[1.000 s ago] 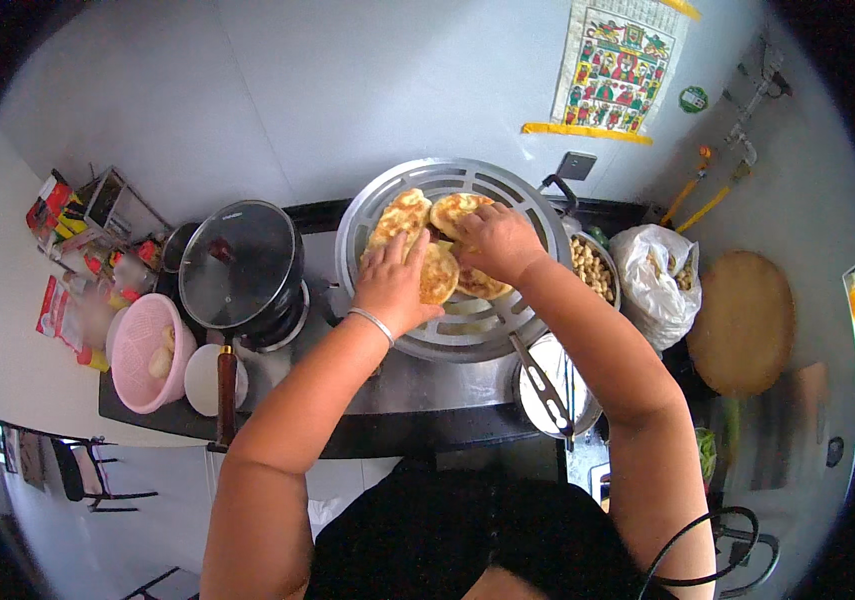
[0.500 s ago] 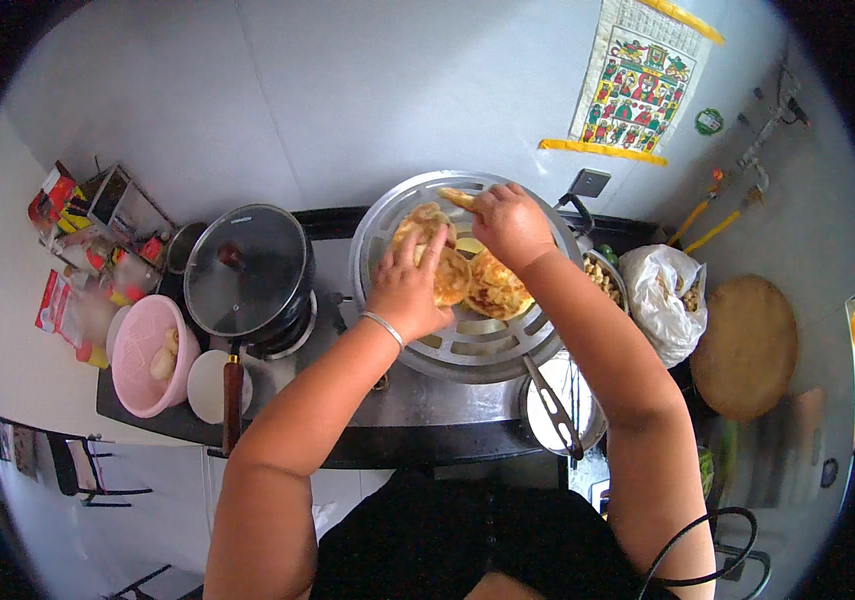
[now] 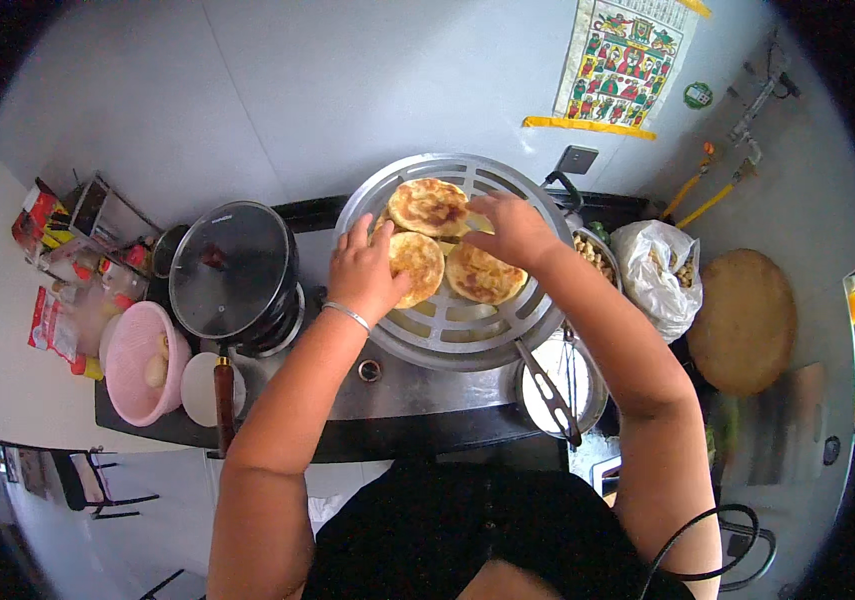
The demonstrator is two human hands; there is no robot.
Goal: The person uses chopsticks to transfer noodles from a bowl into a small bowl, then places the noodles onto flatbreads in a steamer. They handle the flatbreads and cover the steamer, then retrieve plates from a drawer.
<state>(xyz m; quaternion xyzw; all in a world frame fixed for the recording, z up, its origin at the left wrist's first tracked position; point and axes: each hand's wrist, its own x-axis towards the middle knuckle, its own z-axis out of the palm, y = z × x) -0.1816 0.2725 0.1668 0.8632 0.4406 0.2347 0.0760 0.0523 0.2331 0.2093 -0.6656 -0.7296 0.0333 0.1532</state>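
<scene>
Three browned round flatbreads lie on a slotted round metal steamer tray [image 3: 452, 347]. The far flatbread [image 3: 427, 208] rests partly against the others, the left flatbread [image 3: 419, 264] is nearer me, and the right flatbread [image 3: 483, 276] lies beside it. My left hand [image 3: 362, 272] is at the tray's left side, fingers spread, its thumb over the edge of the left flatbread. Over the right side, my right hand [image 3: 513, 234] has thumb and fingers apart, between the far and right flatbreads. It appears to hold nothing; whether its fingertips touch the bread I cannot tell.
To the left stand a lidded black pot [image 3: 230, 272] with a wooden handle, a pink basket [image 3: 137, 385] and a white bowl [image 3: 203, 390]. A slotted spatula [image 3: 550, 392] lies over a pan at front right. Beyond are a white plastic bag [image 3: 655, 275] and a round wooden board [image 3: 742, 322].
The flatbread that was raised in my right hand now lies flat at the far side. My right hand has let go, and my left hand has shifted left off the breads.
</scene>
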